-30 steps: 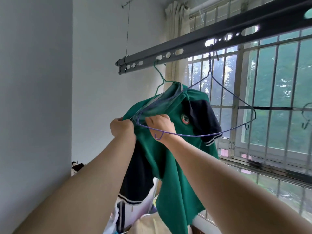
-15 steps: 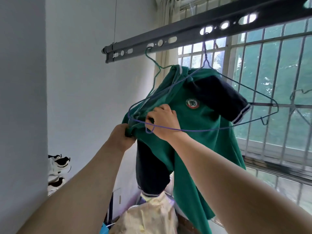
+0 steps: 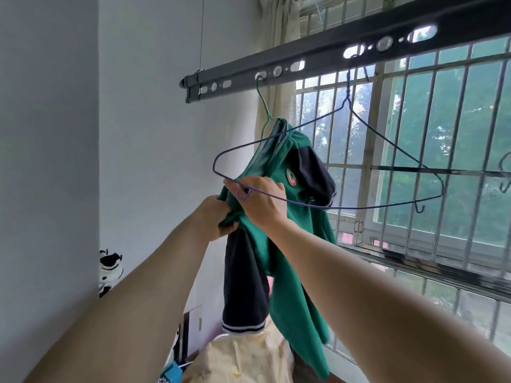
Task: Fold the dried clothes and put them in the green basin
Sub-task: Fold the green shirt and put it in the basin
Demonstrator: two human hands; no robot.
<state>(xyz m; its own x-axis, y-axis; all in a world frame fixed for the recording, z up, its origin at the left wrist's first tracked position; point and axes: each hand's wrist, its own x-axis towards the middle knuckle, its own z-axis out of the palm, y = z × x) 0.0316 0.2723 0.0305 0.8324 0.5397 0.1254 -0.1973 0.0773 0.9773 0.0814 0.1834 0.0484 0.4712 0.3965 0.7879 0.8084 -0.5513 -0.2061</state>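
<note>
A green polo shirt (image 3: pixel 287 286) with dark navy sleeves and a round chest badge hangs from a green wire hanger (image 3: pixel 264 111) hooked in the dark drying rail (image 3: pixel 318 60). My left hand (image 3: pixel 215 219) grips a bunched shoulder of the shirt. My right hand (image 3: pixel 261 201) holds the shirt's collar area just to the right, with the bottom wire of an empty purple hanger (image 3: pixel 359 167) lying across its knuckles. The green basin is not in view.
A barred window (image 3: pixel 414 175) fills the right side, with a curtain (image 3: pixel 276 64) at its left edge. A pale yellow garment (image 3: pixel 243 357) lies below the shirt. Black and white shoes (image 3: pixel 110 268) sit against the wall at left.
The view has swung left and the rail sits lower in frame. My hands have pulled the shirt's shoulder downward, and the shirt hangs lower and more bunched off its hanger.
</note>
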